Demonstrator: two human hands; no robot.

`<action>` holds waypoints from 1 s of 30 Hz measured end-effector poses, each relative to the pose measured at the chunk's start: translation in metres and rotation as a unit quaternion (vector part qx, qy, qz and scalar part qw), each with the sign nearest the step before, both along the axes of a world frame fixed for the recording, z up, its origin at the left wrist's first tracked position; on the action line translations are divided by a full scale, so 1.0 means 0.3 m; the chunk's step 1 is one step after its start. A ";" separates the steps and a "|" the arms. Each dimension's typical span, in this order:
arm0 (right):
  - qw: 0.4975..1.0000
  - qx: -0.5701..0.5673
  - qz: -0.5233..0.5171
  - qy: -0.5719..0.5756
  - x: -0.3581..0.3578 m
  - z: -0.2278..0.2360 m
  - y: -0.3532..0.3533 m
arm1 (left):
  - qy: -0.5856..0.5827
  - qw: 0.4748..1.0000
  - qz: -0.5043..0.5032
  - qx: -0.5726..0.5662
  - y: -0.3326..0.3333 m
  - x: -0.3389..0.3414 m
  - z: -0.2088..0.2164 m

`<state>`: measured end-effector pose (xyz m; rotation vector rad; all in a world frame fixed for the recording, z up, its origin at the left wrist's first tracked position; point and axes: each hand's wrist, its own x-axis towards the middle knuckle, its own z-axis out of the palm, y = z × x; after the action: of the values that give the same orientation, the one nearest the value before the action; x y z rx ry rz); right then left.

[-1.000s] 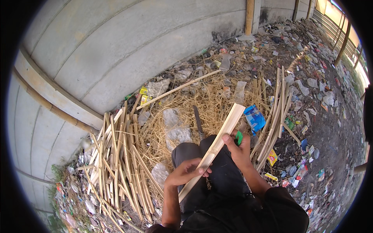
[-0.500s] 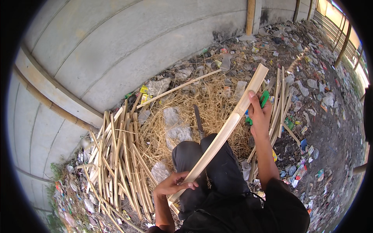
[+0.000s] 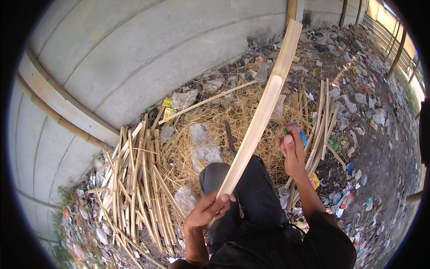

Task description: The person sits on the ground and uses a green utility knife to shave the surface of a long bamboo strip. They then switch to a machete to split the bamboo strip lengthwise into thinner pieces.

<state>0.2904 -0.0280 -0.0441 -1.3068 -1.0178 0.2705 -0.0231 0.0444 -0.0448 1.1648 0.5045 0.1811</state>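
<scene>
My left hand (image 3: pixel 209 210) is closed round the lower part of a split bamboo strip (image 3: pixel 258 117). The long, pale strip slants up and away to the right above my knees, its hollow face and a node line showing. My right hand (image 3: pixel 292 150) is curled in a fist to the right of the strip, apart from it. A small green end (image 3: pixel 284 132), like that of a handle, pokes out of the fist; the rest of it is hidden. Beyond my knees a dark, flat blade (image 3: pixel 229 138) lies on the straw-like shavings (image 3: pixel 248 105).
A heap of split bamboo strips (image 3: pixel 139 193) lies at my left, with more strips (image 3: pixel 319 127) at the right. One long strip (image 3: pixel 208 101) lies across the far shavings. A grey concrete wall (image 3: pixel 148 58) stands beyond. Litter (image 3: pixel 354 103) covers the ground at right.
The bamboo strip has slid up and away, its far end now near the wall post. My left hand now wraps it; my right hand has let go of it and dropped lower.
</scene>
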 end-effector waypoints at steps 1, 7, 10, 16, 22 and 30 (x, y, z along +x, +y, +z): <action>0.994 -0.031 0.011 -0.100 -0.015 -0.030 -0.026 | -0.005 1.000 0.007 0.003 -0.001 0.016 0.022; 0.957 -0.037 0.064 -0.281 -0.158 -0.022 -0.093 | 0.032 0.997 0.069 0.021 -0.025 0.085 0.099; 0.941 -0.050 0.050 -0.332 -0.170 -0.016 -0.102 | 0.084 0.988 0.093 0.085 -0.046 0.121 0.136; 0.934 -0.064 0.058 -0.345 -0.171 0.014 -0.104 | 0.109 0.966 0.128 0.196 -0.074 0.148 0.134; 0.920 -0.050 0.026 -0.387 -0.148 0.027 -0.095 | 0.140 0.948 0.129 0.256 -0.080 0.160 0.159; 0.909 -0.048 0.015 -0.413 -0.140 0.056 -0.103 | 0.134 0.949 0.133 0.251 -0.091 0.158 0.175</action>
<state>0.2483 -0.0591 -0.0272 -1.5283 -1.7498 -0.2515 0.0244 0.0173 0.0076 1.6282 0.8908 0.4041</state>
